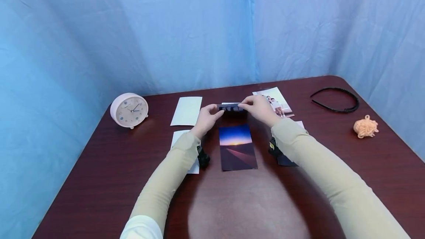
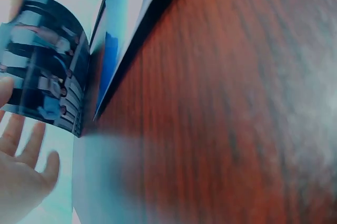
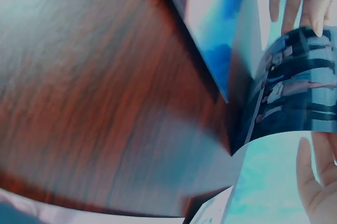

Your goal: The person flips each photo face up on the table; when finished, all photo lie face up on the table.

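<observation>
Between both hands a glossy photo print (image 1: 231, 107) is held by its two sides, bowed into a curve with its lower edge close to the table. Dark and pale bands with small figures of people show on the print (image 2: 45, 61) in the left wrist view. My left hand (image 1: 206, 119) pinches its left side between thumb and fingers. On the opposite side my right hand (image 1: 260, 109) pinches it the same way. Nearer to me, a sunset photo (image 1: 237, 148) lies flat below the hands.
Two white cards (image 1: 187, 110) lie left, one partly behind the left forearm. A group photo (image 1: 279, 102) lies right; a dark photo (image 1: 286, 160) sits partly under the right forearm. Farther out are a round clock (image 1: 131, 110), a black headband (image 1: 345, 110) and a peach yarn ball (image 1: 365, 127).
</observation>
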`<state>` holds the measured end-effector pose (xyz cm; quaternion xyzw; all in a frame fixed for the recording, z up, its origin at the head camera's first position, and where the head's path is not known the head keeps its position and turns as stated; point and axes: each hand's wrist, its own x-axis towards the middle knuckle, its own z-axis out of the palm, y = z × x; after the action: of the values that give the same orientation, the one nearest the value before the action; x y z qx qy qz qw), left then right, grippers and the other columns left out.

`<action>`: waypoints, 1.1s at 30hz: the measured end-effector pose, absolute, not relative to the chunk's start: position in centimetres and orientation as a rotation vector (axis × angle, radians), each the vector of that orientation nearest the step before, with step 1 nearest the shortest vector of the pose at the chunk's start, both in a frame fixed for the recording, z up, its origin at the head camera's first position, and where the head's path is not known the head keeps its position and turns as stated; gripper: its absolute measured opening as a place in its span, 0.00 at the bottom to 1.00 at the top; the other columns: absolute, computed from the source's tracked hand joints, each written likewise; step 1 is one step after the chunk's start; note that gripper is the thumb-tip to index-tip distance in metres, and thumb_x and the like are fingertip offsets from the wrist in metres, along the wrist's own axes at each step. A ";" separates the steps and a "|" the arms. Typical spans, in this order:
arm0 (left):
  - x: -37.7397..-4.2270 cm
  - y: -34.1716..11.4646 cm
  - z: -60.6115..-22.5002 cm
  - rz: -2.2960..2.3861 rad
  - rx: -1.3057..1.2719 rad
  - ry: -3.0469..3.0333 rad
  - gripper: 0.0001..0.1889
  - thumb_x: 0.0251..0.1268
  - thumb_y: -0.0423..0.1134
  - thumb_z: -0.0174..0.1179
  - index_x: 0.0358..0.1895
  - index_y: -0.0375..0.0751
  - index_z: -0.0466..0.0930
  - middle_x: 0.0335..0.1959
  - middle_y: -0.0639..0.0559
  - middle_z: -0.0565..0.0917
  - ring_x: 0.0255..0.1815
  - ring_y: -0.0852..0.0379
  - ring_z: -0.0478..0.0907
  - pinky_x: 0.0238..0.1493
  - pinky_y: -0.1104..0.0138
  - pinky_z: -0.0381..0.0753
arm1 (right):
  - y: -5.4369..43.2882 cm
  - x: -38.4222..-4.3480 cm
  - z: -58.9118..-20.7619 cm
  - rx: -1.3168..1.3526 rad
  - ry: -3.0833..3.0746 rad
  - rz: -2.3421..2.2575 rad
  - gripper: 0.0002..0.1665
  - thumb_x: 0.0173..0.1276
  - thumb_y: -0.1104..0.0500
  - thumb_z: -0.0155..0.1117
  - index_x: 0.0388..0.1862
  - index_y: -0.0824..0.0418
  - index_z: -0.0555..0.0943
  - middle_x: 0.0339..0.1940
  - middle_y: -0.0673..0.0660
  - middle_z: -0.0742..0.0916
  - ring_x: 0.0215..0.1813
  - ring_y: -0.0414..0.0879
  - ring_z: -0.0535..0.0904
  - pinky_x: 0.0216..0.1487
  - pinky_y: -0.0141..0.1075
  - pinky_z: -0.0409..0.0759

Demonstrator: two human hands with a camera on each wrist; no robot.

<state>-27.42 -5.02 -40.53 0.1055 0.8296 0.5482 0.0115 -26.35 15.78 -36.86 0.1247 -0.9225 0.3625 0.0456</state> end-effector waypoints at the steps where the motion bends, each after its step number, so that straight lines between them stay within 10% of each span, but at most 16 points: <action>1: -27.4 -5.0 -40.5 1.735 0.337 2.592 0.09 0.65 0.39 0.60 0.32 0.36 0.76 0.31 0.48 0.78 0.38 0.52 0.71 0.41 0.66 0.69 | 15.8 -26.4 -36.8 0.359 -2.797 1.136 0.15 0.68 0.52 0.61 0.41 0.63 0.86 0.39 0.61 0.87 0.41 0.52 0.78 0.45 0.45 0.78; 10: -27.1 -5.0 -39.2 2.076 0.352 2.502 0.10 0.64 0.34 0.60 0.27 0.33 0.75 0.22 0.54 0.72 0.25 0.59 0.64 0.25 0.72 0.64 | 16.2 -26.2 -36.7 0.252 -2.750 1.328 0.15 0.66 0.52 0.63 0.45 0.62 0.83 0.44 0.61 0.84 0.43 0.51 0.76 0.42 0.40 0.78; 26: -26.3 -4.8 -39.2 2.293 0.197 2.417 0.10 0.65 0.32 0.59 0.47 0.32 0.77 0.41 0.46 0.80 0.42 0.59 0.77 0.47 0.70 0.78 | 16.1 -25.5 -36.3 0.129 -2.544 1.485 0.19 0.68 0.55 0.62 0.51 0.66 0.80 0.48 0.65 0.84 0.48 0.54 0.81 0.52 0.47 0.80; 33: -25.8 -4.9 -39.2 2.378 0.121 2.346 0.13 0.65 0.31 0.59 0.49 0.28 0.76 0.38 0.49 0.79 0.40 0.61 0.76 0.44 0.74 0.75 | 15.9 -25.3 -36.6 -0.125 -2.315 1.915 0.21 0.68 0.57 0.60 0.55 0.67 0.77 0.41 0.55 0.79 0.39 0.37 0.81 0.51 0.38 0.80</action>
<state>-25.78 -4.89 -39.24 0.0359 0.6982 0.7079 -0.1002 -25.31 15.93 -36.57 -0.0414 -0.7681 0.6355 0.0671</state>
